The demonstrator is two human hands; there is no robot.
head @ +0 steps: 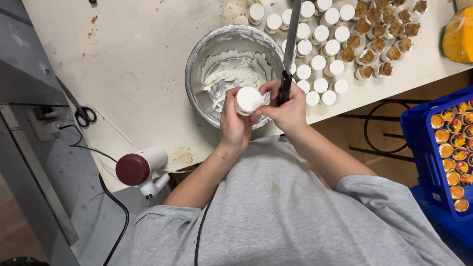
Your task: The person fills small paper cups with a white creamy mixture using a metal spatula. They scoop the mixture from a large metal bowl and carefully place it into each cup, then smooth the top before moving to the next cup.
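My left hand point(232, 124) grips a small round cup point(247, 100) with a smooth white cream top, held over the near rim of a metal mixing bowl point(197, 59). My right hand point(286, 109) holds the black handle of a long flat-bladed spatula knife point(291, 39), its blade pointing away across the bowl; its fingers also touch the cup's side. White cream point(231, 76) is smeared inside the bowl.
Several cream-topped cups point(318, 64) and several brown crumb-filled cups point(379, 32) stand on the white table point(138, 64) to the right. Scissors point(84, 114) and a thin wooden skewer point(113, 126) lie left. A hair dryer point(140, 168) sits at the table edge. A blue crate point(419, 133) of decorated cups stands right.
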